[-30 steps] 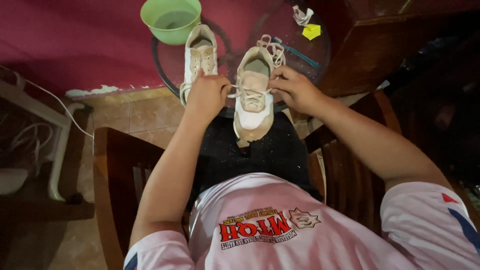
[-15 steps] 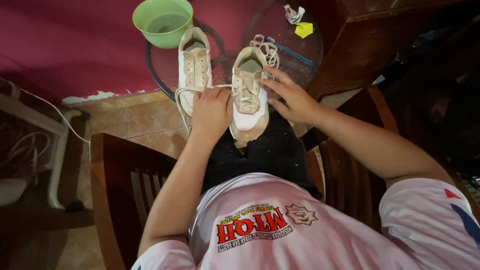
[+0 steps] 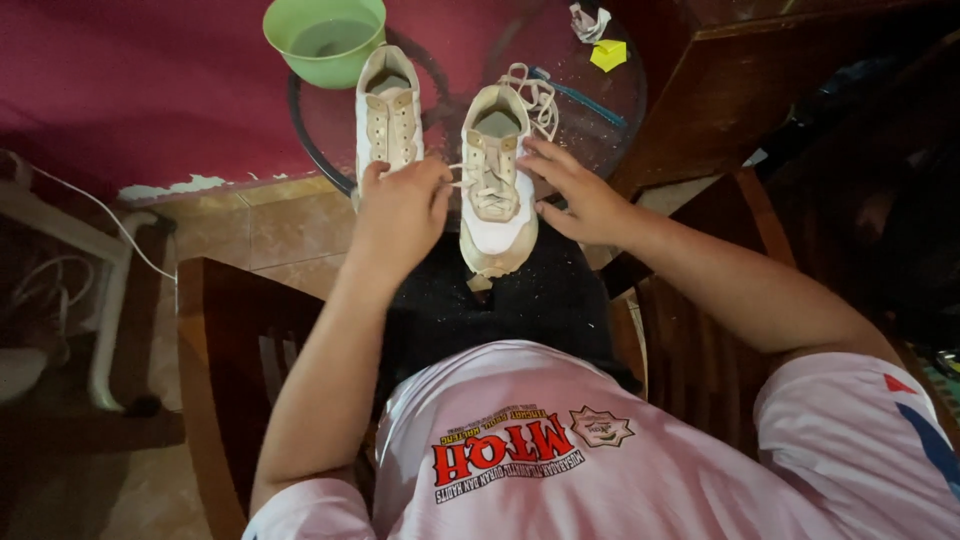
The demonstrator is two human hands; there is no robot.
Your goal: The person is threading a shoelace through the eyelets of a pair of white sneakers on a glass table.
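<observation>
Head view: left hand [image 3: 400,205] pinches a white lace [image 3: 462,172] on the laced shoe [image 3: 494,190]; right hand [image 3: 578,195], fingers spread, steadies its side.

Dim room here: dark red wall [image 3: 120,90] ahead, tan floor tiles [image 3: 270,225] under my wooden chair [image 3: 225,370], round glass table [image 3: 610,100] by a wooden cabinet [image 3: 740,90].

Single head cam looked steeply down from above the person's chest, facing fwd over the lap at a round glass table [image 3: 610,110], close range.
</observation>
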